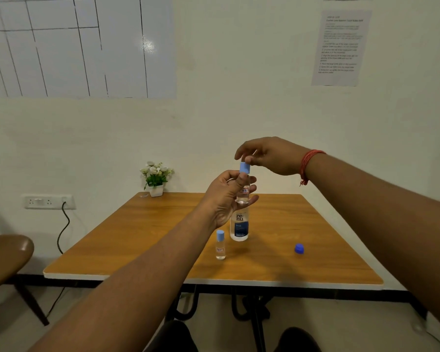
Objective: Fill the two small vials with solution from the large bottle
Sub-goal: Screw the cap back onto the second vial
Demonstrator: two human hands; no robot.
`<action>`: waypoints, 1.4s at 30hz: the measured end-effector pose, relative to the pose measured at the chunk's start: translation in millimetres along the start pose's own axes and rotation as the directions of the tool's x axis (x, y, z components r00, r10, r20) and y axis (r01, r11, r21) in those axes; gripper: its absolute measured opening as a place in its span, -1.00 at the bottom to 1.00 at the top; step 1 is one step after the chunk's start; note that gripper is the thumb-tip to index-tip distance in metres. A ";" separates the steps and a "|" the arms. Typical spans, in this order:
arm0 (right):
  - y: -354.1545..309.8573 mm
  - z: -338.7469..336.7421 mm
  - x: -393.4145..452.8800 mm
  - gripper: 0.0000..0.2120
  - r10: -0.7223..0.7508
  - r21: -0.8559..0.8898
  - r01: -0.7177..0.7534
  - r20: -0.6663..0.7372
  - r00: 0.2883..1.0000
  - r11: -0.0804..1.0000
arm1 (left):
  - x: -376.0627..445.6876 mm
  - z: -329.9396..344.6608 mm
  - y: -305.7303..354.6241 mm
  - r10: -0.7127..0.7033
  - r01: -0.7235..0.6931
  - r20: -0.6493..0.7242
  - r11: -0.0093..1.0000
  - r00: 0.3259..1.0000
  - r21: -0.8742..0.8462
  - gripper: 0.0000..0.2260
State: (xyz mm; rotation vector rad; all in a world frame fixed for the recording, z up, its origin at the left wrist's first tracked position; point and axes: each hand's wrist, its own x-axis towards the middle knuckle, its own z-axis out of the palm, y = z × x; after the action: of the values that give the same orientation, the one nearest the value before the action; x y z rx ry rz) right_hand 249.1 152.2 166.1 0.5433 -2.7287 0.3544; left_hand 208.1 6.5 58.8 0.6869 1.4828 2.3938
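Observation:
My left hand point(222, 196) holds a small clear vial point(243, 195) upright in the air above the table. Its light blue cap point(245, 167) sits on top, and the fingertips of my right hand point(269, 156) pinch that cap from above. Behind and below the held vial stands the large bottle point(239, 226) with a blue and white label, its top hidden by my left hand. A second small vial point(220, 245) with a light blue cap stands on the table to the bottle's left. A dark blue cap point(299, 248) lies loose on the table to the right.
The wooden table point(163, 240) stands against a white wall. A small potted plant point(156, 177) sits at its far left corner. A brown chair point(5, 260) is at the left, with a wall socket and black cable point(62, 224) behind it.

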 end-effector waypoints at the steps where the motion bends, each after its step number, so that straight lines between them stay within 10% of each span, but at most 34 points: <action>1: 0.5 -0.6 -1.7 -0.77 -0.011 0.017 0.011 0.022 1.000 1.000 | 0.4 -0.4 -0.1 0.001 -0.001 -0.005 1.000 1.000 0.003 -0.63; 35: -2.0 14.7 5.0 -0.54 0.034 -0.335 -0.071 -0.115 0.993 0.940 | -2.5 1.6 -3.0 -0.007 0.007 -0.010 1.000 1.000 0.015 -0.65; 42: 2.3 6.7 -6.3 -0.75 -0.034 0.004 0.034 0.028 0.999 0.999 | -2.1 -1.5 -1.8 0.005 -0.005 -0.004 1.000 1.000 0.019 -0.65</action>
State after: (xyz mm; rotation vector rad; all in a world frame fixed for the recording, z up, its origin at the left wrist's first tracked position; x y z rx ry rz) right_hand 251.8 154.2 157.3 0.5998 -2.7424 0.3461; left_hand 209.0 5.2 56.1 0.6913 1.5087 2.3886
